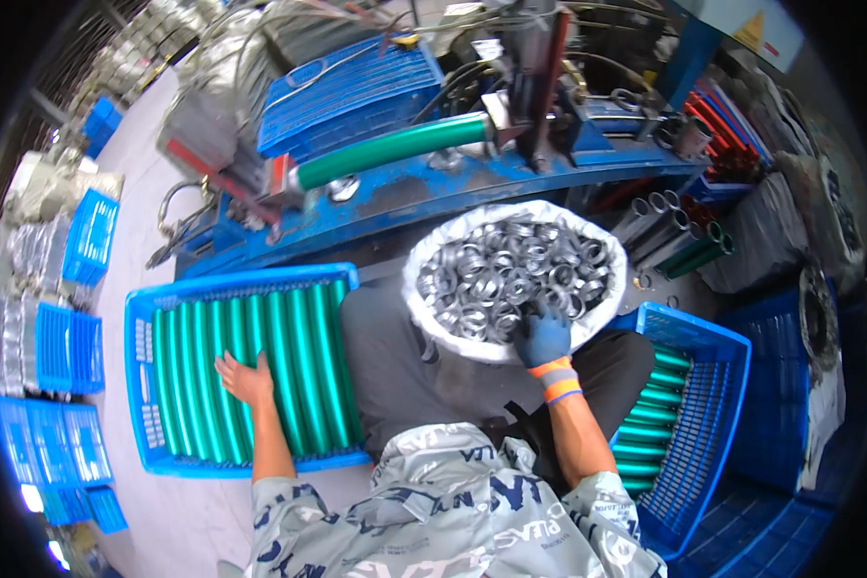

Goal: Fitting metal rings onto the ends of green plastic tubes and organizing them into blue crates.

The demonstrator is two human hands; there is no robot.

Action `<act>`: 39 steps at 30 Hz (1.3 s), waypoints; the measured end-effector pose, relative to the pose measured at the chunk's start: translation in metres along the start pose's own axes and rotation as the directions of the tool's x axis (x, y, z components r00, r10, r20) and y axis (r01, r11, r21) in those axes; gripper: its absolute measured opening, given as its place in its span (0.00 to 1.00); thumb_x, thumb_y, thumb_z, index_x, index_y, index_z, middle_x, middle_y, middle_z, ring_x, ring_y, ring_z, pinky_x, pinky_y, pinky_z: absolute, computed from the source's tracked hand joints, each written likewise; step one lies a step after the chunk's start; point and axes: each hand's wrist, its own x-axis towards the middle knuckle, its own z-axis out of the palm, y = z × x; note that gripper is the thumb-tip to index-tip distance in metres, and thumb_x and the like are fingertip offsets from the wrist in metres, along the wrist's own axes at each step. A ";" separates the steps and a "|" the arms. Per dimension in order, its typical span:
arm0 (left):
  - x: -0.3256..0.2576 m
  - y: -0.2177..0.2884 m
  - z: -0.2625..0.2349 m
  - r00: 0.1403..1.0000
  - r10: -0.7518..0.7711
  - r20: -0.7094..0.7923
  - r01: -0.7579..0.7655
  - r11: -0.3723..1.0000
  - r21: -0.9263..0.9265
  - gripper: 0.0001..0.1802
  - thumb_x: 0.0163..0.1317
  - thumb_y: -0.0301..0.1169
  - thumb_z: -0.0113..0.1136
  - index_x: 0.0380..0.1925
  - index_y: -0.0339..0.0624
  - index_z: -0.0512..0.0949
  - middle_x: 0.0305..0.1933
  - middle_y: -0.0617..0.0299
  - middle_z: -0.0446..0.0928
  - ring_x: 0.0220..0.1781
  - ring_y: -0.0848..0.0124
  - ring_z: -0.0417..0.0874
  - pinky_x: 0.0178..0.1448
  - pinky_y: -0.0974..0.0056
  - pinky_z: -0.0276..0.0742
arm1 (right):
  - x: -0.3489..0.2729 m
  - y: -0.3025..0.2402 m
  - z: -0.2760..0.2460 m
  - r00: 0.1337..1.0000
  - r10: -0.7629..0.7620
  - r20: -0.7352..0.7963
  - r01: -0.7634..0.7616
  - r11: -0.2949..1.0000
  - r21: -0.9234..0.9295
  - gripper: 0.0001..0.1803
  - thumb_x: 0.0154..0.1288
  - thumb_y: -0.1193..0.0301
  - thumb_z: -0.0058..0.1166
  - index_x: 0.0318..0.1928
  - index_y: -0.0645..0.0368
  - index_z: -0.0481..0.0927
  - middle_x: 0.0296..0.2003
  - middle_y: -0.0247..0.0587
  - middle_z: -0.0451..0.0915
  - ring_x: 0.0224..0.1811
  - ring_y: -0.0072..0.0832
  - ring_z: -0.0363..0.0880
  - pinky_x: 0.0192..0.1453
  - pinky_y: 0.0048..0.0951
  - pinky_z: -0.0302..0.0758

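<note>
My bare left hand (246, 378) lies over a row of shiny green tubes (197, 337), its thumb apart and its fingers stretched out. These tubes lie side by side in a blue plastic crate (246, 277) to my left. My right hand (546, 337), in a blue glove with an orange cuff, reaches into the near side of a round, white-lined container (416, 313) between my knees. Many loose metal rings (511, 270) fill it. The right fingertips are down among the rings, so any grip there is hidden.
Ahead, a blue machine bench (376, 207) carries another green tube (395, 149) between two end fixtures. More green tubes lie in a blue crate (713, 337) to my right. Several loose metal tubes (650, 226) lean at the bench's right end. Blue crates (67, 337) line the left side.
</note>
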 end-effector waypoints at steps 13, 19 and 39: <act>0.066 -0.043 -0.019 0.893 -0.069 0.444 0.062 0.998 0.030 0.52 0.60 0.52 0.86 0.79 0.40 0.73 0.82 0.47 0.73 0.81 0.46 0.74 0.85 0.47 0.75 | -0.022 0.020 -0.007 0.800 0.437 0.411 -0.556 0.282 0.782 0.09 0.72 0.77 0.68 0.50 0.61 0.89 0.35 0.37 0.88 0.31 0.23 0.87 0.32 0.26 0.77; 0.103 -0.129 -0.043 0.921 -0.279 0.270 0.258 0.960 0.112 0.57 0.58 0.56 0.84 0.82 0.43 0.71 0.85 0.47 0.72 0.85 0.47 0.72 0.88 0.36 0.68 | -0.016 -0.013 -0.022 0.666 0.439 0.603 -0.684 0.036 0.729 0.17 0.80 0.60 0.74 0.56 0.59 0.90 0.43 0.41 0.94 0.43 0.39 0.98 0.36 0.31 0.85; 0.173 -0.180 -0.013 0.844 -0.143 0.517 0.142 0.989 0.042 0.79 0.33 0.73 0.92 0.73 0.15 0.74 0.74 0.26 0.81 0.78 0.40 0.83 0.84 0.45 0.77 | -0.014 -0.100 -0.109 0.927 -0.231 0.295 -0.340 -0.851 0.400 0.52 0.82 0.49 0.68 0.92 0.50 0.54 0.73 0.51 0.81 0.71 0.53 0.89 0.64 0.51 0.97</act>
